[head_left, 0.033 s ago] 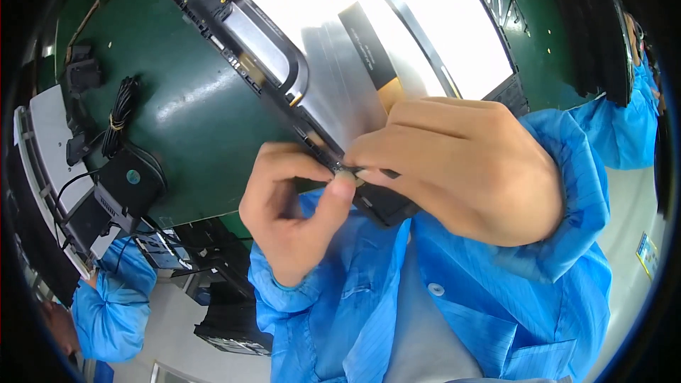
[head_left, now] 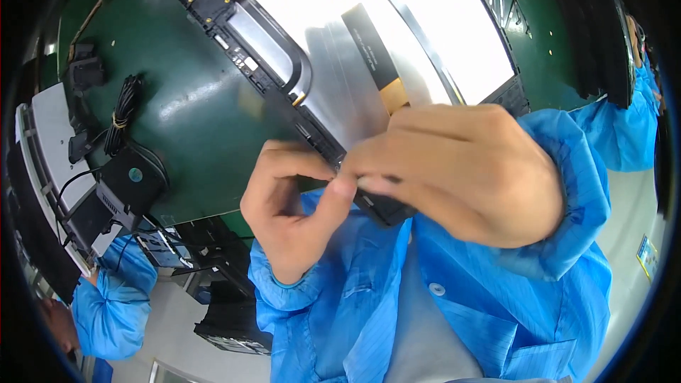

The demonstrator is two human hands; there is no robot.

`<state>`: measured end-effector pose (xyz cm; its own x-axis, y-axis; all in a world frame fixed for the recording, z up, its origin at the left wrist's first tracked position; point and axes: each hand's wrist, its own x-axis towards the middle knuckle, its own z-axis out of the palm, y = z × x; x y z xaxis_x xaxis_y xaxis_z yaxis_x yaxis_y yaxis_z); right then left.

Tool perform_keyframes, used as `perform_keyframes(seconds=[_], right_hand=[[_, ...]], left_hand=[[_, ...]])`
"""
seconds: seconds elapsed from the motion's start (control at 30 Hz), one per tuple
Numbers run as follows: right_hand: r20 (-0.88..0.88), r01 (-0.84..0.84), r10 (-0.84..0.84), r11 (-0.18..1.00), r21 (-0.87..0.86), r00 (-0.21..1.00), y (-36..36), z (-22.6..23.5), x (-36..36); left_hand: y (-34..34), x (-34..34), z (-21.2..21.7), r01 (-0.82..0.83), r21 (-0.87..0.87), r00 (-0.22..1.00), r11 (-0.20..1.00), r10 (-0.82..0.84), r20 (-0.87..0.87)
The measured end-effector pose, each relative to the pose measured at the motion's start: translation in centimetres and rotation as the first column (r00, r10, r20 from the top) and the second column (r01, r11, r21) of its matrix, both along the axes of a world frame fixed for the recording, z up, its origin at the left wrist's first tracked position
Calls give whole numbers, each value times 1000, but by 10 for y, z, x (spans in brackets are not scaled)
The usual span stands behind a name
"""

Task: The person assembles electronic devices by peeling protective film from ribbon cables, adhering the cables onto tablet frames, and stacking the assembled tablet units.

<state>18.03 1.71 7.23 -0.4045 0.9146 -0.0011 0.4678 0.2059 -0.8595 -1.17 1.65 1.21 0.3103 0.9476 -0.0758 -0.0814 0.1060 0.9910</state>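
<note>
Hands meet at the near edge of the green surface (head_left: 191,113), exactly as in the earlier frame; nothing has shifted between the two. My left hand (head_left: 294,206) curls with its thumb pressed up against the near corner of the opened flat-panel device (head_left: 340,71), and my right hand (head_left: 461,170) closes over that same corner, its fingers (head_left: 383,184) pinched tight on the dark frame edge, with whatever small part sits between the fingertips hidden. The panel lies tilted across the middle of the surface, its silver back and a black strip exposed, the bright sheet running to the far right edge. Toward the left edge a coiled black cable (head_left: 124,110) and a black box (head_left: 131,181) leave bare green between themselves and the panel. A person in a blue sleeve (head_left: 113,305) works beyond the near left corner.
</note>
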Motion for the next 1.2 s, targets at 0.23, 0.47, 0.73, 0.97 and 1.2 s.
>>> perform_keyframes(seconds=[0.23, 0.47, 0.73, 0.97, 1.2], right_hand=[[180, 164, -206, 961, 224, 962, -13, 3, -18], [70, 160, -178, 963, 216, 981, -16, -11, -13], [22, 242, -252, 949, 200, 968, -21, -2, -7], [68, 260, -286, 929, 263, 956, -21, -10, -12], [75, 284, -330, 891, 354, 941, -19, -17, -18]], left_hand=[[-18, -11, -1, -65, 11, 997, 998, 66, -43], [-39, -16, 14, 32, 75, 959, 997, -9, -282], [-39, -10, 22, -20, -155, 991, 988, -2, -136], [-44, -15, 27, -28, -89, 962, 996, 3, -273], [-47, -13, 29, -33, -70, 951, 997, 10, -309]])
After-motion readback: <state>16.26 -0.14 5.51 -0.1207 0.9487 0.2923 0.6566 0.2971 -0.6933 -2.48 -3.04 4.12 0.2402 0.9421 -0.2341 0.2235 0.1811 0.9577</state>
